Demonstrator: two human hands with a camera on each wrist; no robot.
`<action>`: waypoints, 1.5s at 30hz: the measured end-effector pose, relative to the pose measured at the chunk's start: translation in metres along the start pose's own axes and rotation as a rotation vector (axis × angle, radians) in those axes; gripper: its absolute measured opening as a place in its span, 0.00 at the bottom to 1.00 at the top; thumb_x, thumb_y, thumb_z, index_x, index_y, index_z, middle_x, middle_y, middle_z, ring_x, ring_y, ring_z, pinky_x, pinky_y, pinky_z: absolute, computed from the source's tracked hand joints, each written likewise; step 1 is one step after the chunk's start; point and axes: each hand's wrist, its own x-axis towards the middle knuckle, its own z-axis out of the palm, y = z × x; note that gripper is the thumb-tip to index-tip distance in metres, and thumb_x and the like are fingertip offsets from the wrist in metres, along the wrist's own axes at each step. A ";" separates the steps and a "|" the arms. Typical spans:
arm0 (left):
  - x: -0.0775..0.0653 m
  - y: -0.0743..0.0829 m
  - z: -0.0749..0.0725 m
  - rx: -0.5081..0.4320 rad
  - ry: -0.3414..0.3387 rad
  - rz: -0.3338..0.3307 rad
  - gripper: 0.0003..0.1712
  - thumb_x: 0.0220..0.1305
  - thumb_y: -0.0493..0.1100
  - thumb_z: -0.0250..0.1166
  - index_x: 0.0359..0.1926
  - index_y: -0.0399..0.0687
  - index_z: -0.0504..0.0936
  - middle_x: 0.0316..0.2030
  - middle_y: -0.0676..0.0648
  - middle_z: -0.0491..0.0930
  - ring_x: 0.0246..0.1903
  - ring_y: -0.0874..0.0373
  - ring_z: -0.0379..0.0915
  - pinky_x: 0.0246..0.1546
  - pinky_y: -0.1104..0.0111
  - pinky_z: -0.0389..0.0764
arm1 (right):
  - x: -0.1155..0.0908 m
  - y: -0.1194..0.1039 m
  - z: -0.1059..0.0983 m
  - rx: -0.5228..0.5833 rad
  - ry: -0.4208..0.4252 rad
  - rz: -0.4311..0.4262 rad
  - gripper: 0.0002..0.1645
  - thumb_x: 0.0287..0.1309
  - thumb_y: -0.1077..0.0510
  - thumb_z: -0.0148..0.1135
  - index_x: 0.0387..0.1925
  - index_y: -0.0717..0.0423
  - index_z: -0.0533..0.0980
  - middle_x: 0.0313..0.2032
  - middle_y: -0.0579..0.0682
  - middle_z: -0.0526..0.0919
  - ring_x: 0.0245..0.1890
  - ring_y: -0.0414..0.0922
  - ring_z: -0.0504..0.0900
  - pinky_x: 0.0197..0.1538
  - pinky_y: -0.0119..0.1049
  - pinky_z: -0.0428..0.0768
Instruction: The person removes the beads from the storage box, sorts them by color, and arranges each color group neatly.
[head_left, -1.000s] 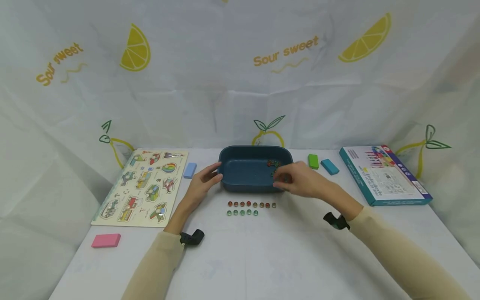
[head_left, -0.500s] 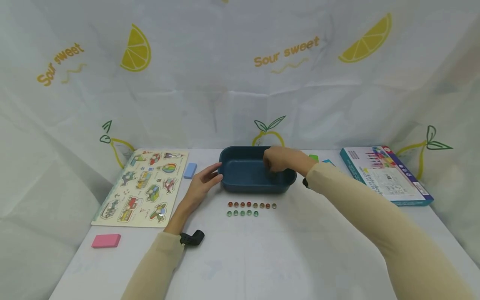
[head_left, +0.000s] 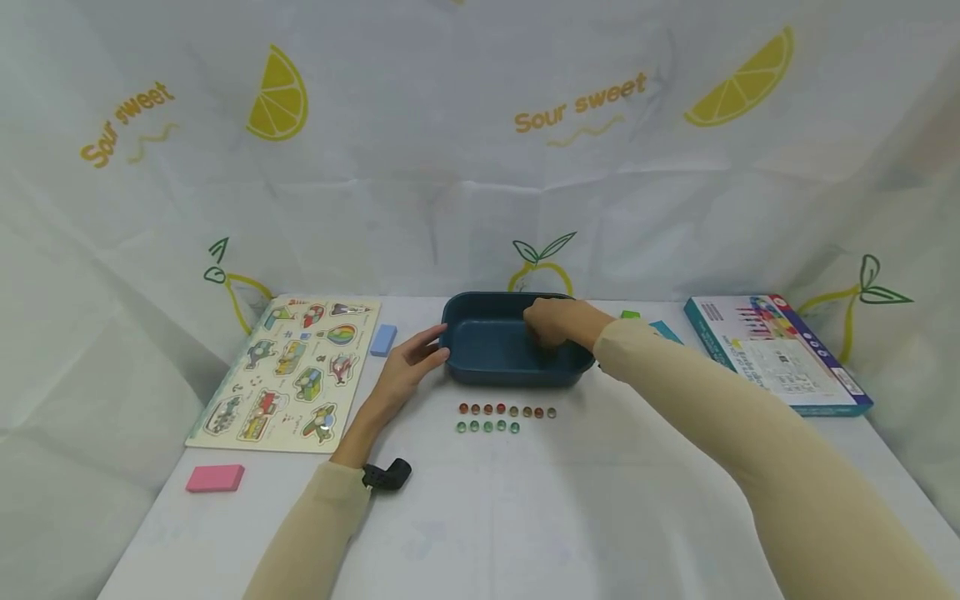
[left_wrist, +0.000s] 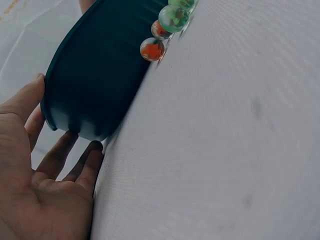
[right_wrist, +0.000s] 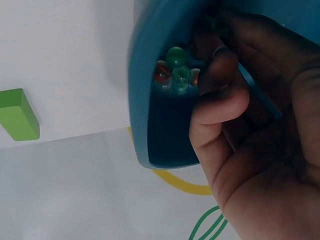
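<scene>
Marbles (right_wrist: 176,57) in the tub, right hand (head_left: 558,323) now in deep

So the big change over the last second: that right hand was over by the near right corner of the dark blue tub (head_left: 480,377), and now it's inside, further back, with the sleeve (head_left: 697,408) covering most of the green block (head_left: 630,314). Fingers are bent, tips down in shadow next to a dim green marble (right_wrist: 221,26). Is it actually pinched? Can't tell, too dark. A few more green and orange ones cluster just beside the fingers, near the tub's right end.

Left hand (head_left: 405,371) hasn't budged, fingers fairly straight and touching the tub's left end, thumb at the rim. Looks like a steadying touch.

Lines on the table (head_left: 510,517) haven't changed either: eight, mostly reddish, in the back row (head_left: 501,408), five greens in the front row (head_left: 487,427). Work-wise, this reads as a picking moment: hand at the supply, nothing added to either line since a second ago.
</scene>
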 end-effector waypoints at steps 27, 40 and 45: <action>0.001 0.002 0.000 0.000 0.000 -0.003 0.32 0.76 0.43 0.66 0.77 0.52 0.72 0.78 0.46 0.69 0.76 0.45 0.68 0.77 0.55 0.71 | -0.099 -0.044 0.095 0.493 0.507 -0.376 0.06 0.65 0.60 0.73 0.43 0.52 0.87 0.35 0.42 0.89 0.28 0.32 0.76 0.31 0.25 0.78; 0.001 0.000 0.003 -0.003 -0.004 0.010 0.31 0.76 0.44 0.66 0.77 0.52 0.72 0.78 0.46 0.69 0.76 0.43 0.68 0.78 0.50 0.69 | -0.095 -0.054 0.115 0.431 0.488 -0.340 0.06 0.63 0.59 0.75 0.42 0.51 0.87 0.33 0.41 0.84 0.29 0.34 0.77 0.32 0.24 0.76; 0.000 0.002 0.001 -0.002 -0.001 -0.003 0.31 0.76 0.44 0.66 0.77 0.52 0.72 0.78 0.46 0.69 0.77 0.44 0.68 0.79 0.49 0.68 | -0.094 -0.049 0.106 0.450 0.478 -0.368 0.08 0.64 0.57 0.75 0.44 0.51 0.87 0.31 0.39 0.85 0.28 0.33 0.77 0.32 0.24 0.77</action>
